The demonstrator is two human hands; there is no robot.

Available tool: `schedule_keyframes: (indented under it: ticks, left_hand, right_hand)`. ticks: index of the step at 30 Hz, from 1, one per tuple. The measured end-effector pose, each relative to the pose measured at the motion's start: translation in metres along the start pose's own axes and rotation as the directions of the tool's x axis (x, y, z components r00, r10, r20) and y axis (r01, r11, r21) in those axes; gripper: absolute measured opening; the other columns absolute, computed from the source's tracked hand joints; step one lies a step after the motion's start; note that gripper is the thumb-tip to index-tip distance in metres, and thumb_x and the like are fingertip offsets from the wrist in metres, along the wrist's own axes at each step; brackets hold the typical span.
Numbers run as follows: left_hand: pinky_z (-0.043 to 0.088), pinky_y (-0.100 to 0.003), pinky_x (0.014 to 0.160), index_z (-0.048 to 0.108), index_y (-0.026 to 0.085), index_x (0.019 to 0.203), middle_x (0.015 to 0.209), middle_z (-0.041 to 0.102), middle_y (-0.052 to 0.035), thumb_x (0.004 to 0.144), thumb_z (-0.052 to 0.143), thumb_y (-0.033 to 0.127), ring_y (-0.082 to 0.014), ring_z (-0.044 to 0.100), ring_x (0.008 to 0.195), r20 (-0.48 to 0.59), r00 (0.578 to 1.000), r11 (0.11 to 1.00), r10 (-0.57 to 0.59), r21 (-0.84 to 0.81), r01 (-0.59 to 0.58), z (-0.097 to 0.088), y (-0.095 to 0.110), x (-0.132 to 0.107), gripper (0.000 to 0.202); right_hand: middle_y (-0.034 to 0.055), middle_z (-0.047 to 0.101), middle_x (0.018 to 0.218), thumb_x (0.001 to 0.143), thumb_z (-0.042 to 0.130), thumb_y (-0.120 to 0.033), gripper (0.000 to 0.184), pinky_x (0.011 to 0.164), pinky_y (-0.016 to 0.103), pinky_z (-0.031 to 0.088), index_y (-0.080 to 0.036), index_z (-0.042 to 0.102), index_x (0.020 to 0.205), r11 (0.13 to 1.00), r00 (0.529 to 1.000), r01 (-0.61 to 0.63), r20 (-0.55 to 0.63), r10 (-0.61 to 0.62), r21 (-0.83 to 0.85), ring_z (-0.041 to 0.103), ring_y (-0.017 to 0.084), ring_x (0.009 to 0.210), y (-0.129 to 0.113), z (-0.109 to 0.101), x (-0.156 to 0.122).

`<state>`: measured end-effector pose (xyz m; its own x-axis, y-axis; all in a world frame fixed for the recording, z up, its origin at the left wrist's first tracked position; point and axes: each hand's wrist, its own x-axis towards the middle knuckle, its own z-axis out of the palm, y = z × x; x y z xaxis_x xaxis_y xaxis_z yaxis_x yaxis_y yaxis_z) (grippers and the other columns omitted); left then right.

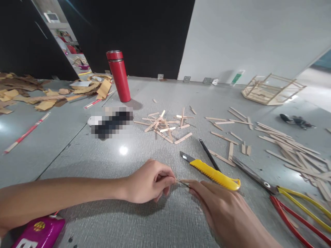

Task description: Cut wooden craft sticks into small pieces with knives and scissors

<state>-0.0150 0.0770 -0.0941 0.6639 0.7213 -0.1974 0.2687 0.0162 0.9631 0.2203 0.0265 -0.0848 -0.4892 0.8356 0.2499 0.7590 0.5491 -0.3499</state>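
Near the front middle of the table, my left hand is closed in a pinch, its fingertips at one end of a thin piece of wooden craft stick. My right hand grips the other end, its fingers largely hidden under the hand. Just beyond the right hand lies a yellow utility knife with its blade out. A black pen-like tool rests against the knife's far side. To the right are scissors with one yellow and one red handle, their blades closed.
Several loose craft sticks lie in a middle pile and a right-hand heap. A red flask stands behind. A stick frame sits at the back right. Cardboard scraps lie far left; a purple case sits near my left forearm.
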Motion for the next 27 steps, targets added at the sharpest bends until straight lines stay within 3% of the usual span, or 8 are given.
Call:
schedule_keyframes:
  ticks: [3, 8, 12, 17, 22, 27]
  left_hand:
    - [0.041, -0.017, 0.047, 0.061, 0.015, 0.080, 0.068, 0.062, 0.0013, 0.105, 0.050, 0.031, -0.0052, 0.051, 0.044, -0.002, 1.000, 1.000, 0.005, 0.007, -0.005, 0.000, 0.000, 0.000, 0.032]
    - [0.041, -0.018, 0.048, 0.059, 0.015, 0.077, 0.064, 0.060, 0.0022, 0.104, 0.051, 0.029, -0.0056, 0.052, 0.043, -0.020, 1.000, 1.000, 0.008, 0.025, -0.008, 0.001, -0.001, -0.001, 0.032]
    - [0.041, -0.018, 0.049, 0.060, 0.015, 0.078, 0.066, 0.061, 0.0019, 0.104, 0.051, 0.028, -0.0050, 0.051, 0.044, -0.016, 1.000, 1.000, 0.010, 0.012, -0.010, 0.001, -0.001, 0.000, 0.031]
    - [0.040, -0.017, 0.046, 0.061, 0.015, 0.082, 0.069, 0.062, 0.0018, 0.105, 0.051, 0.029, -0.0050, 0.052, 0.043, 0.015, 1.000, 0.999, 0.008, -0.043, -0.008, -0.001, -0.004, 0.001, 0.029]
    - [0.040, -0.016, 0.043, 0.061, 0.016, 0.082, 0.068, 0.062, 0.0020, 0.105, 0.053, 0.031, -0.0052, 0.052, 0.044, 0.046, 0.999, 0.997, 0.003, -0.079, 0.001, -0.004, -0.005, 0.002, 0.029]
    - [0.039, -0.016, 0.043, 0.061, 0.016, 0.084, 0.069, 0.063, 0.0019, 0.105, 0.052, 0.030, -0.0049, 0.052, 0.043, 0.042, 0.999, 0.996, 0.009, -0.085, -0.005, -0.004, -0.006, 0.003, 0.027]
  right_hand:
    - [0.0077, 0.071, 0.076, 0.105, 0.038, -0.015, 0.034, 0.059, 0.031, 0.053, -0.019, 0.068, 0.089, 0.998, 0.994, 0.057, 0.090, -0.055, -0.021, 0.069, 0.020, 0.064, 0.000, 0.001, -0.002]
    - [-0.0006, 0.062, 0.067, 0.108, 0.040, -0.018, 0.033, 0.059, 0.031, 0.045, -0.021, 0.058, 0.081, 0.992, 0.971, -0.116, 0.217, 0.102, 0.052, 0.055, 0.015, 0.057, -0.002, 0.003, 0.004]
    - [-0.0045, 0.055, 0.062, 0.109, 0.045, -0.024, 0.036, 0.058, 0.030, 0.040, -0.023, 0.052, 0.074, 0.971, 0.952, -0.222, 0.236, 0.197, 0.085, 0.049, 0.014, 0.058, -0.004, 0.003, 0.009]
    - [-0.0007, 0.067, 0.074, 0.109, 0.039, -0.021, 0.029, 0.061, 0.031, 0.048, -0.022, 0.060, 0.089, 0.973, 0.985, -0.124, 0.144, 0.097, 0.194, 0.064, 0.016, 0.063, -0.001, 0.013, -0.001]
    - [0.0065, 0.072, 0.086, 0.110, 0.037, -0.018, 0.025, 0.059, 0.033, 0.052, -0.020, 0.057, 0.096, 0.996, 0.998, 0.064, 0.021, -0.065, 0.057, 0.071, 0.021, 0.069, 0.003, 0.024, -0.012]
    - [0.0036, 0.069, 0.078, 0.110, 0.036, -0.017, 0.024, 0.054, 0.032, 0.047, -0.019, 0.059, 0.104, 0.997, 0.998, 0.069, 0.001, -0.069, 0.016, 0.069, 0.020, 0.061, 0.003, 0.024, -0.011]
